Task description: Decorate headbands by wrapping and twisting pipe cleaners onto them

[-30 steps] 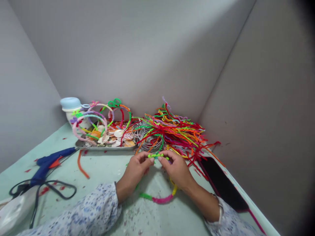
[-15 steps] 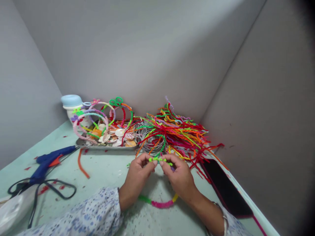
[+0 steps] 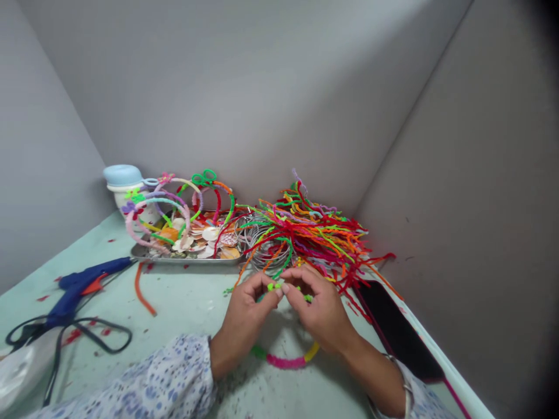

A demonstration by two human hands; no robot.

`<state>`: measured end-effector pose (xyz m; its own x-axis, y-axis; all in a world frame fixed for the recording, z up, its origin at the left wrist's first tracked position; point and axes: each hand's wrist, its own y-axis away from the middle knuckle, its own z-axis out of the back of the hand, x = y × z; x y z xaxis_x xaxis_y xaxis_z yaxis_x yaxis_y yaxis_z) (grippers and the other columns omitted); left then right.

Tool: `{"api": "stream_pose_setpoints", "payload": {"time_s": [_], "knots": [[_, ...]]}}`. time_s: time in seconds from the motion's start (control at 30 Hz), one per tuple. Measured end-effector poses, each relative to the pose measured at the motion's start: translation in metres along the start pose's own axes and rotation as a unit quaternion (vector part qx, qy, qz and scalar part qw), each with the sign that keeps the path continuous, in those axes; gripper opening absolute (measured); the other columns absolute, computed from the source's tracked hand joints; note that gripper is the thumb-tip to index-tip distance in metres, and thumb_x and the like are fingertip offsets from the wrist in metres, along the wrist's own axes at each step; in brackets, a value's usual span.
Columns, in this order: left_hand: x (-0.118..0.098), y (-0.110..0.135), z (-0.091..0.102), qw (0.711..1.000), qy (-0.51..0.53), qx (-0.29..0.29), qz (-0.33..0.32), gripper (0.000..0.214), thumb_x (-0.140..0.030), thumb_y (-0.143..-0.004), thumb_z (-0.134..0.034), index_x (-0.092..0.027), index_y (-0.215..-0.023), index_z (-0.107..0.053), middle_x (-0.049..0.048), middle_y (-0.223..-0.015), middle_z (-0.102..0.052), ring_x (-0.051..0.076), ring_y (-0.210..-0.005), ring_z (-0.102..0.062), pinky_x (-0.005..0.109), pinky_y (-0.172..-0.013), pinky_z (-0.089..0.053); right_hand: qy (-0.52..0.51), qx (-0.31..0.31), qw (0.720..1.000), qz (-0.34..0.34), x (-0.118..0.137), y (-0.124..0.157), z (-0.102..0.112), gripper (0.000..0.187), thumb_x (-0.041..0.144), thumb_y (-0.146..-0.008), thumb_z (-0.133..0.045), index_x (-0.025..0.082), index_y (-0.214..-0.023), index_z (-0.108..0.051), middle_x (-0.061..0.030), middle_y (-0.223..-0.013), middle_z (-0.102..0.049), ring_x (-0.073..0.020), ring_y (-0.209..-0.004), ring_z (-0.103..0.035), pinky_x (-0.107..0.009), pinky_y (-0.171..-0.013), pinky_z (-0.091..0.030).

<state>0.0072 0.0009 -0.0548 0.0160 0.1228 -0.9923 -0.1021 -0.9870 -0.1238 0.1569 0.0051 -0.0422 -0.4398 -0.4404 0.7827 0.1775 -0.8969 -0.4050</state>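
Note:
My left hand (image 3: 250,311) and my right hand (image 3: 322,305) meet above the table, thumbs and forefingers pinched together. Between the fingertips is a bumpy lime-green pipe cleaner (image 3: 274,286), its far parts partly covered by my fingers. Below and between the wrists curves a headband (image 3: 286,362) wrapped in green, magenta and yellow fuzz. My hands hide the rest of its loop, so I cannot tell whether they also grip it. Just beyond the fingertips lie a loose heap of coloured pipe cleaners (image 3: 323,233) and a bundle of bare metal hoops (image 3: 266,250).
A metal tray (image 3: 196,262) carries shells and finished fuzzy headbands (image 3: 159,201). Behind it stands a jar with a blue lid (image 3: 123,174). At left lie a blue glue gun (image 3: 82,285) with its cord and an orange pipe cleaner (image 3: 142,294). A black phone (image 3: 397,329) rests at right.
The fingertips have shifted slightly on the lime-green pipe cleaner, and less of it shows between them. My right hand's fingers have drawn closer to the left. The view has moved a little.

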Motion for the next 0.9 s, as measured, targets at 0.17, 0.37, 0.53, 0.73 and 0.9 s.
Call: {"api": "stream_pose_setpoints", "payload": {"time_s": [0.17,0.37,0.53,0.73,0.9], "knots": [[-0.003,0.002,-0.002,1.000,0.009,0.000,0.021,0.017,-0.025,-0.079,-0.061,-0.017,-0.066,-0.055,-0.0035,-0.060,-0.049,0.010,-0.056,-0.039,0.021,-0.053,-0.030,0.032,-0.026,0.999,0.012,0.005,0.001,-0.001,0.012,0.016,-0.083,-0.054,0.020,-0.082,-0.065,-0.0028,-0.080,-0.064,-0.0173,-0.077,-0.060,-0.027,-0.070,-0.046],[-0.001,0.003,0.000,0.999,0.030,0.008,0.029,0.016,-0.025,-0.080,-0.061,-0.017,-0.067,-0.055,-0.0050,-0.058,-0.047,0.008,-0.050,-0.033,0.021,-0.049,-0.025,0.001,-0.025,0.999,-0.033,0.004,0.003,-0.003,0.012,0.021,-0.085,-0.053,0.019,-0.082,-0.065,-0.0024,-0.077,-0.063,-0.0167,-0.072,-0.060,-0.026,-0.065,-0.046],[0.001,0.003,0.002,0.999,0.029,0.005,0.021,0.016,-0.026,-0.081,-0.062,-0.017,-0.070,-0.055,-0.0054,-0.059,-0.046,0.008,-0.051,-0.033,0.020,-0.048,-0.025,-0.074,-0.005,0.995,-0.063,0.004,0.003,-0.002,0.012,0.026,-0.087,-0.054,0.019,-0.087,-0.065,-0.0014,-0.076,-0.062,-0.0147,-0.068,-0.059,-0.025,-0.062,-0.047],[0.005,0.000,0.003,0.999,0.029,-0.006,0.029,0.016,-0.030,-0.081,-0.062,-0.017,-0.075,-0.055,-0.0066,-0.057,-0.042,0.007,-0.049,-0.031,0.019,-0.046,-0.023,-0.192,0.002,0.975,-0.112,-0.002,0.003,-0.002,0.018,0.032,-0.087,-0.055,0.019,-0.096,-0.062,-0.0018,-0.077,-0.064,-0.0140,-0.064,-0.059,-0.022,-0.053,-0.046],[0.005,0.000,0.004,0.999,0.030,-0.001,0.031,0.018,-0.030,-0.082,-0.062,-0.017,-0.073,-0.053,-0.0068,-0.057,-0.041,0.006,-0.049,-0.031,0.018,-0.045,-0.023,-0.178,-0.022,0.973,-0.146,-0.007,0.003,-0.005,0.015,0.031,-0.084,-0.057,0.018,-0.085,-0.062,0.0014,-0.058,-0.060,-0.0119,-0.051,-0.054,-0.021,-0.047,-0.043]]}}
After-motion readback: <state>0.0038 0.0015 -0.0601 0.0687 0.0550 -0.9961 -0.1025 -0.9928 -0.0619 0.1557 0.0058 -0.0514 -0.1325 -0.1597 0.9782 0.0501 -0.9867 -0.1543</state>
